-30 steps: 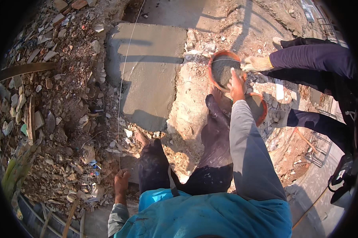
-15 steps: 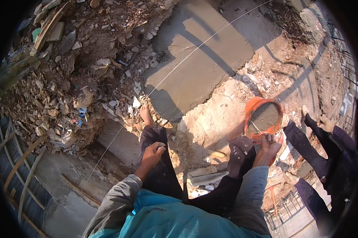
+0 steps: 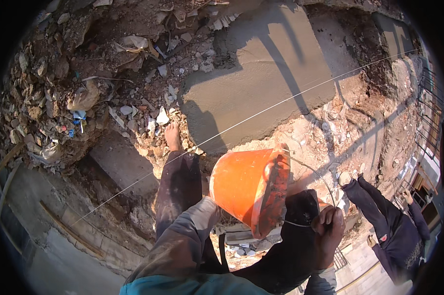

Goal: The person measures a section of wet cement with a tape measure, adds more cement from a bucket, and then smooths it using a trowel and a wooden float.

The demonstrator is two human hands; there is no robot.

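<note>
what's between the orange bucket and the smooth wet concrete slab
In the head view, a taut white string line crosses between the orange bucket and the wet concrete slab, above pale broken rubble.

orange bucket (image 3: 241,189) tipped sideways, centre | right hand (image 3: 330,231) grips its wire handle (image 3: 320,182) | left hand hidden under bucket | wet cement slab (image 3: 261,78) far

My top's teal (image 3: 182,287) w/ dusty grey-brown long sleeves (image 3: 182,241). Trousers (image 3: 180,189) dark, near black, mud-smeared. Feet bare (image 3: 173,136), no gloves on hands (image 3: 330,231).
</note>
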